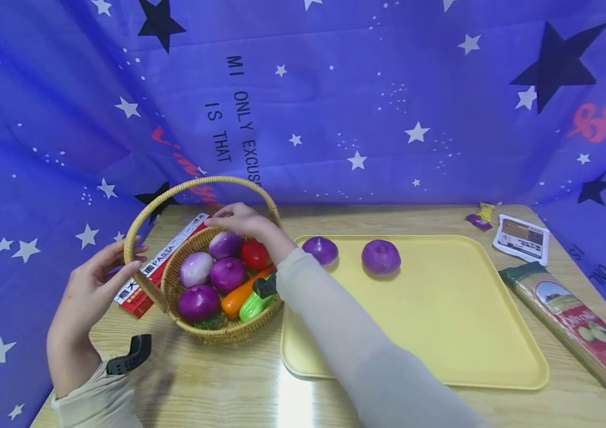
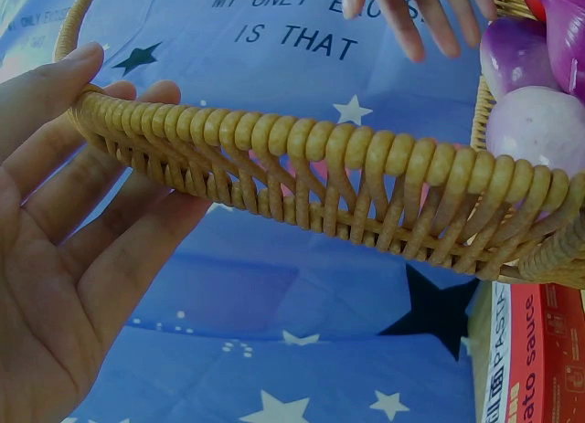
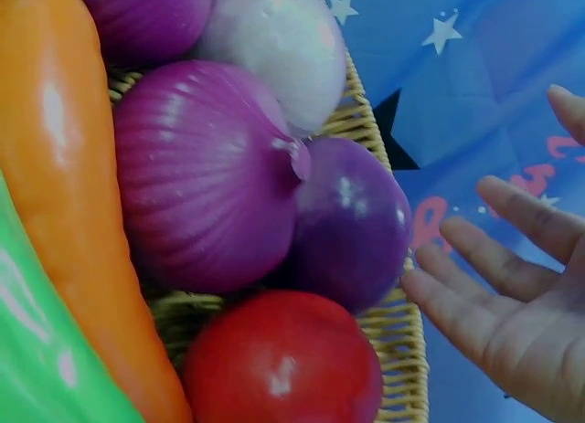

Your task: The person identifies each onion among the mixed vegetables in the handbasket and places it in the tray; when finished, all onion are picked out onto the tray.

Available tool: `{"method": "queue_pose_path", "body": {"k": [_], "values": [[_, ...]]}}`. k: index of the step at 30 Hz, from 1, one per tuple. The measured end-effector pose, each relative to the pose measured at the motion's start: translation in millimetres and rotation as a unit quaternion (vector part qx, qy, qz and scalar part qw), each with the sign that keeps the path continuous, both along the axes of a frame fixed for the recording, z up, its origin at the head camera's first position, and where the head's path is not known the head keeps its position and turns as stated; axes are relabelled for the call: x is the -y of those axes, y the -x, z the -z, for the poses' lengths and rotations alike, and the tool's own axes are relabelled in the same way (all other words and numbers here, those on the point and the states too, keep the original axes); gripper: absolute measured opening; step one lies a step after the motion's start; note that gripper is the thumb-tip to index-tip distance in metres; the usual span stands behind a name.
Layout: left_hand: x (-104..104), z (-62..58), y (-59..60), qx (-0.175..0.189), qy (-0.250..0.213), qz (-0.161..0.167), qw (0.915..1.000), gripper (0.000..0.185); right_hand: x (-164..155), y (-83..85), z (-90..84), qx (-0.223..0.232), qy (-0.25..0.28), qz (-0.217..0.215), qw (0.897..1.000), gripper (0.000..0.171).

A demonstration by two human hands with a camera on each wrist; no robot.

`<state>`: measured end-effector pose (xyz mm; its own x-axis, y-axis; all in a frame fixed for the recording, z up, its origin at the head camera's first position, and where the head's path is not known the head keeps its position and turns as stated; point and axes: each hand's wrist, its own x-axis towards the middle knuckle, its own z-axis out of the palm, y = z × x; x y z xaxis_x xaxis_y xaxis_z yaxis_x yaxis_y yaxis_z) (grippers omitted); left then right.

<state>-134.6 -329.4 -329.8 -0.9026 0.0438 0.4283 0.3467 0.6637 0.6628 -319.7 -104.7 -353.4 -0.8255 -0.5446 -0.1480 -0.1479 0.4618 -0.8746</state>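
Observation:
A wicker basket (image 1: 217,336) stands on the table's left part. My left hand (image 1: 86,291) holds the left side of its arched handle (image 2: 302,140), thumb on one side, fingers on the other. Beyond the basket's far rim, my right hand (image 1: 241,219) reaches with straight, spread fingers and nothing in them. Inside lie several purple onions (image 1: 228,274), a paler onion (image 1: 196,269), a red tomato (image 3: 283,364), an orange carrot (image 3: 69,185) and a glossy green vegetable (image 1: 255,306). A dark green piece (image 1: 211,322) shows partly at the near rim.
Right of the basket is a yellow tray (image 1: 431,321) bearing two purple onions (image 1: 381,257). A red pasta box (image 1: 142,297) lies behind the basket. Farther right are a white packet (image 1: 522,239), small wrapped sweets (image 1: 482,217) and a long red-and-green package (image 1: 581,321).

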Motion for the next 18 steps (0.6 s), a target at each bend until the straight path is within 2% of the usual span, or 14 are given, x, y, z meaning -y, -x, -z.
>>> {"method": "queue_pose_path", "body": {"k": [3,7,12,16,18], "values": [[1.5,0.1,-0.2,0.001,-0.004,0.003,1.0000,0.036,5.1,0.1,4.0,-0.001,0.000,0.011,1.000,0.051],[3.0,0.2,1.1,0.003,-0.007,0.003,1.0000,0.037,10.3,1.6,10.6,-0.027,-0.015,0.039,0.999,0.050],[4.0,-0.2,3.0,0.002,-0.002,-0.001,1.0000,0.037,17.3,5.0,21.3,-0.082,-0.083,0.053,0.992,0.049],[4.7,-0.8,3.4,0.009,-0.001,-0.004,1.0000,0.037,23.5,5.1,27.9,-0.117,-0.132,0.051,0.983,0.036],[5.9,-0.8,3.3,0.011,0.000,-0.006,0.9999,0.037,26.7,3.9,29.8,-0.136,-0.149,0.046,0.978,0.039]]}}
